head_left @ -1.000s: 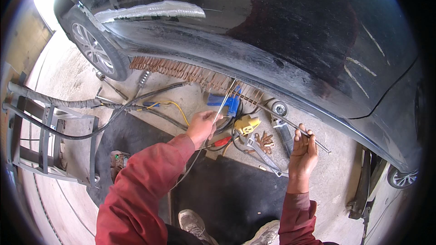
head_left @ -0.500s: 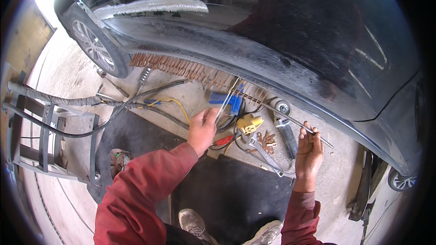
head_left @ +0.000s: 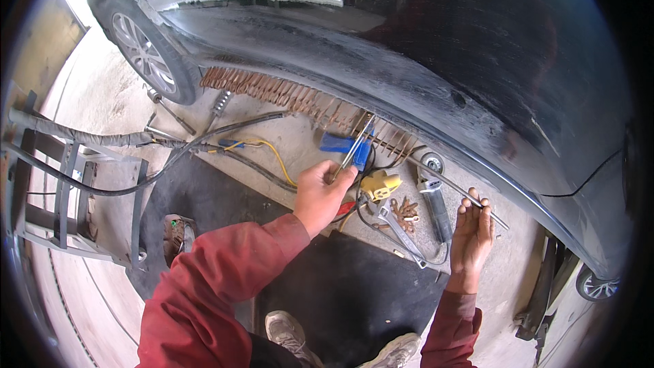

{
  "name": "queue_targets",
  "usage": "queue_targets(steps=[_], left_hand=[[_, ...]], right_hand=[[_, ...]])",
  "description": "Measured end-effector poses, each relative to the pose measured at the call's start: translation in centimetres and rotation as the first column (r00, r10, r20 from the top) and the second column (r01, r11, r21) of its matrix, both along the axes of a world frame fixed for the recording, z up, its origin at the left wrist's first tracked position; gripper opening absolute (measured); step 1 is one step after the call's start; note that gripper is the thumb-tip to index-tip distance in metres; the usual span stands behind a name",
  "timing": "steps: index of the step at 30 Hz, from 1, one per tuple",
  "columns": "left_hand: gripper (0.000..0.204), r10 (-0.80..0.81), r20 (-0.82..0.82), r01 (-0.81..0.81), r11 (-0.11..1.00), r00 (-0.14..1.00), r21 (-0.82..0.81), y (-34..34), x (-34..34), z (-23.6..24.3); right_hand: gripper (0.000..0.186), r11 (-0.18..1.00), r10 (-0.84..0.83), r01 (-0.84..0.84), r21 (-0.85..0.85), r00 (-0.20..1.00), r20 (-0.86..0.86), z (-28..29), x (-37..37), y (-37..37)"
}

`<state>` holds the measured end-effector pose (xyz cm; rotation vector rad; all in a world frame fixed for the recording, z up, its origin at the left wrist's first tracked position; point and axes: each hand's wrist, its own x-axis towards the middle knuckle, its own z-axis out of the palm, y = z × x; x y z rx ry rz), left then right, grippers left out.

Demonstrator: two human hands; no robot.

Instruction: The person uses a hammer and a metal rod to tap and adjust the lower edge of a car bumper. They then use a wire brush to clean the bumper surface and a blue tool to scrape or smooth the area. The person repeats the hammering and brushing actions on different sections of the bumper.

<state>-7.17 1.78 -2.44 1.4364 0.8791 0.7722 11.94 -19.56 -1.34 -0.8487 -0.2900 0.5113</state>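
Note:
My left hand (head_left: 320,197) is closed around thin silver rods (head_left: 354,146), which reach up toward a row of rust-coloured metal loops (head_left: 266,92) along the lower sill of the black car (head_left: 422,27). A long steel rod (head_left: 432,170) passes through the right end of that row, and my right hand (head_left: 475,235) grips its free end with the fingertips. Below the loops lie a blue tool (head_left: 335,143), a yellow object (head_left: 376,184), a large wrench (head_left: 400,235), a pile of small rusty pieces (head_left: 405,212) and an angle grinder (head_left: 432,204).
At left stands a metal frame (head_left: 65,191) draped with thick cables (head_left: 109,191); a coiled spring tool (head_left: 221,102) lies near the front wheel (head_left: 143,51). My shoes (head_left: 286,334) are on dark mats (head_left: 300,279), with another shoe (head_left: 178,238) further left. Dark stand legs (head_left: 538,286) sit at right.
My left hand has moved a little right along with the thin rods. My right hand has shifted slightly right, still on the long rod. The car appears higher in the picture.

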Motion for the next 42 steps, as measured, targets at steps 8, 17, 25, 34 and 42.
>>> queue_targets(steps=[8, 17, 25, 34, 42], left_hand=[[0.032, -0.063, -0.067, 0.069, 0.993, 0.996, 0.091, -0.2, -0.2, 1.1], [0.033, -0.188, -0.018, 0.189, 0.976, 0.982, 0.113, 0.6, 1.0, 1.1], [0.032, -0.203, -0.045, 0.208, 0.964, 0.978, 0.163, 0.7, 1.6, 0.7], [0.030, -0.198, -0.018, 0.198, 0.969, 0.980, 0.150, 1.1, 1.7, 0.0], [0.023, -0.140, 0.186, 0.162, 0.981, 0.973, -0.107, 2.1, 2.6, 0.4]], right_hand=[[0.018, 1.000, 0.009, -0.009, 0.008, 1.000, -0.018, -0.5, 0.5, 0.2], [0.020, 1.000, -0.006, 0.006, 0.007, 1.000, -0.019, 0.2, 0.0, 0.2], [0.022, 0.998, -0.062, 0.062, -0.025, 0.998, 0.001, 1.0, -0.8, 0.5], [0.020, 0.999, -0.035, 0.035, 0.002, 0.999, -0.015, 0.8, -0.5, 0.4], [0.018, 0.998, 0.051, -0.052, 0.030, 0.999, 0.019, 0.6, 0.4, 0.5]])
